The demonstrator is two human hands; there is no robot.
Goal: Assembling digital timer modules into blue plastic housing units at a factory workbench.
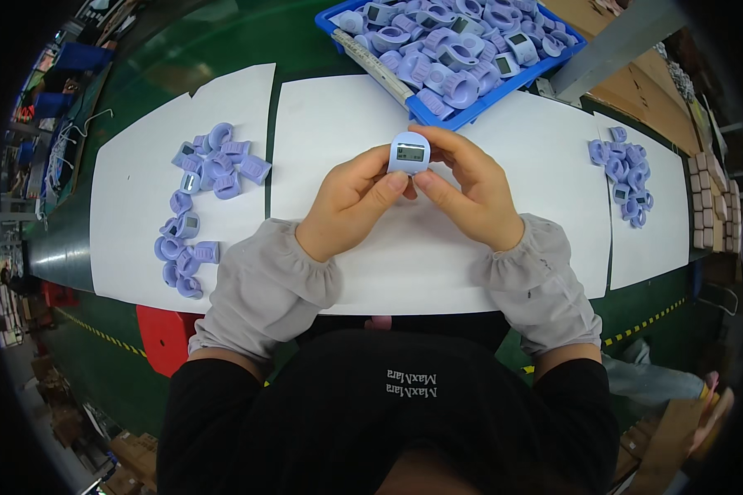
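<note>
A lavender ring-shaped digital device with a small grey screen is held up over the middle of the white work surface, its screen facing me. My left hand grips its left side, with the thumb at the lower edge. My right hand closes on it from the right, thumb low and index finger at the top. Both hands share this one piece, and its back is hidden by the fingers. Grey sleeve covers wrap both forearms.
Similar lavender devices lie in a loose pile on the left and a smaller pile on the right. A blue bin heaped with more stands at the back. A grey metal post rises beside it. A red stool is at lower left.
</note>
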